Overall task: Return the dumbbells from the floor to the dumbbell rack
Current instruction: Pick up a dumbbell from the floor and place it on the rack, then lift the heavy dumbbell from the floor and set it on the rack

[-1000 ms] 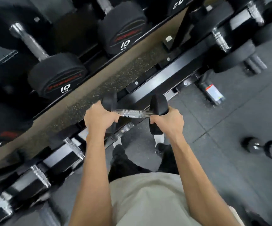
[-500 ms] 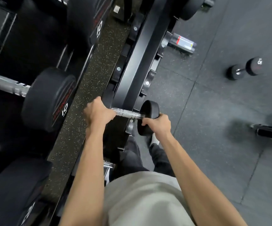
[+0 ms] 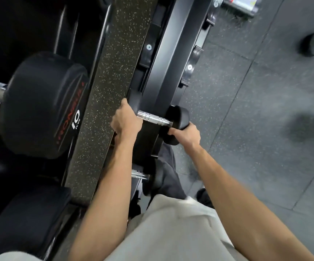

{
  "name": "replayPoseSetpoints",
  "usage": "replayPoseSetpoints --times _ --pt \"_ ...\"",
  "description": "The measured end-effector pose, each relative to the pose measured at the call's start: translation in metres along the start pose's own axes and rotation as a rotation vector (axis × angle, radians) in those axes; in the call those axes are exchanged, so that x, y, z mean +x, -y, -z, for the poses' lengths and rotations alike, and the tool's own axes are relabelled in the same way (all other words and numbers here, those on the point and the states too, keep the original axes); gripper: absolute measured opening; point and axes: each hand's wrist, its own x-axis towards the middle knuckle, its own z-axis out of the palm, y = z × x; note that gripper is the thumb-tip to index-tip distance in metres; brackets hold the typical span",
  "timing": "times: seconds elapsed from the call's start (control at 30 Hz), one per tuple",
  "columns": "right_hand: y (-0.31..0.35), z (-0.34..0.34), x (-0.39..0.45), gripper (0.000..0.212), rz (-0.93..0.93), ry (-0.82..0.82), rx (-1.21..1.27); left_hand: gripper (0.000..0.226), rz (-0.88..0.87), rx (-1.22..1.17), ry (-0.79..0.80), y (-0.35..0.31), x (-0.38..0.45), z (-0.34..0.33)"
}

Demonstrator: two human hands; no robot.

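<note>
Fingers of left hand (image 3: 126,122) and right hand (image 3: 185,133) curled round dumbbell (image 3: 175,125) ends; bar between them, over rack (image 3: 163,59)

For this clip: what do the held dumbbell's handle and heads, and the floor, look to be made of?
Held dumbbell: the handle looks like bright knurled metal, going by its ringed glints; the heads look like matte black rubber or urethane, with dull rounded edges. Floor: probably grey speckled rubber tiles with visible seams.

Dark grey rubber-tiled floor (image 3: 265,119), speckled strip (image 3: 112,72) alongside.
</note>
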Motion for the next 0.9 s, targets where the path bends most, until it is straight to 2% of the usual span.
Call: replayPoseSetpoints --times 0.07,0.17,0.27,0.37,0.53,0.63,0.9 --pt "-0.004 0.001 -0.004 0.063 0.036 0.033 0.013 0.061 -0.011 -0.021 0.014 -0.007 -0.004 0.003" --pt "0.002 0.016 -0.005 0.052 0.040 0.096 0.098 0.068 -0.074 -0.001 0.063 -0.027 -0.012 0.017" --pt "0.005 0.045 -0.004 0.068 0.037 0.195 0.224 0.063 -0.175 0.050 0.056 -0.048 -0.031 0.025" --pt "-0.003 0.094 0.003 0.064 0.057 0.219 0.395 0.058 -0.297 -0.032 0.066 -0.084 -0.064 0.024" --pt "-0.027 0.203 0.012 0.056 0.140 0.128 0.681 0.057 -0.510 -0.133 0.100 -0.177 -0.131 0.013" --pt "-0.053 0.278 0.011 0.056 0.190 0.084 0.782 0.055 -0.612 -0.095 0.126 -0.241 -0.178 0.006" --pt "-0.129 0.453 0.000 0.043 0.315 -0.165 1.116 0.050 -0.867 0.025 0.187 -0.401 -0.292 -0.037"
